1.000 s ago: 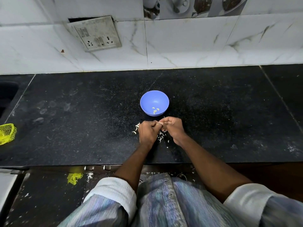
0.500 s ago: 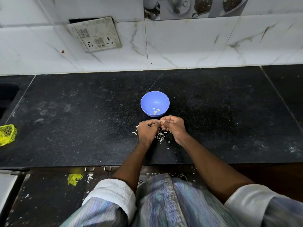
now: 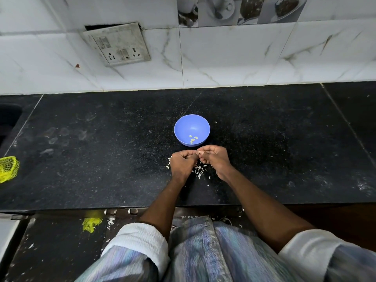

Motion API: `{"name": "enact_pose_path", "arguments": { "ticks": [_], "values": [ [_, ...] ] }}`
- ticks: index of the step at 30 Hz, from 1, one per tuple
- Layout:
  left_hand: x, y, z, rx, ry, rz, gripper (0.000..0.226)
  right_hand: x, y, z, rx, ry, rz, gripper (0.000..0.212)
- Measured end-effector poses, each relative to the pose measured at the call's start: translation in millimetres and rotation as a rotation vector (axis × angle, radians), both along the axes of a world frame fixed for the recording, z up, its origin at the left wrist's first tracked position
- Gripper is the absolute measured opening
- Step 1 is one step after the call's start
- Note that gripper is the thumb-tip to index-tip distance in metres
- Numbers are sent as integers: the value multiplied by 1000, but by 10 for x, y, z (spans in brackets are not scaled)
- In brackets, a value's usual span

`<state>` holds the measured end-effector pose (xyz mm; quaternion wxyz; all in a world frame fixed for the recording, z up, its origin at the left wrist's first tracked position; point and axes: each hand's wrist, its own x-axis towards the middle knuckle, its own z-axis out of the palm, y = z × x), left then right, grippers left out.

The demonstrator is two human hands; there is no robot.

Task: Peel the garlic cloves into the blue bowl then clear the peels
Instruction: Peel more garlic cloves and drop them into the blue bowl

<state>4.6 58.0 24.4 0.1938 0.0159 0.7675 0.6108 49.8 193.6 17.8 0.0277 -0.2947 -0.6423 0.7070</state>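
Both hands pinch one garlic clove [image 3: 200, 152] between left hand [image 3: 181, 162] and right hand [image 3: 213, 156], probably mid-peel. Barely moved since a second ago; blue bowl [image 3: 183, 125] just beyond, peels [image 3: 200, 170] beneath.

We cannot make out the garlic clove [image 3: 199, 152]; only a pale speck shows where the curled fingers of the left hand [image 3: 182, 162] and right hand [image 3: 213, 157] meet. The hands cover part of the peels [image 3: 198, 169]. The yellow net [image 3: 8, 168] is cut off by the left edge.
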Motion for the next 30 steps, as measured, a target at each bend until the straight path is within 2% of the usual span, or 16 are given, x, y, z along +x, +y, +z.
{"name": "enact_pose_path", "arguments": {
  "ticks": [4,8,15,17,23,30],
  "values": [
    [-5,6,10,-84,36,15,12,-4,-21,13,1,2,-2,11],
    [-1,24,39,-243,61,24,29,-16,-19,22,15,-3,-37,12],
    [34,-11,70,-389,214,28,10,-4,-11,5,27,-11,-65,13],
    [16,-26,52,-366,236,26,6,16,-3,3,35,-5,-68,13],
    [-16,9,32,-268,212,6,9,36,-5,12,51,42,-25,12],
    [-52,39,36,-67,31,13,7,15,24,15,61,51,-12,11]
  ]
}}
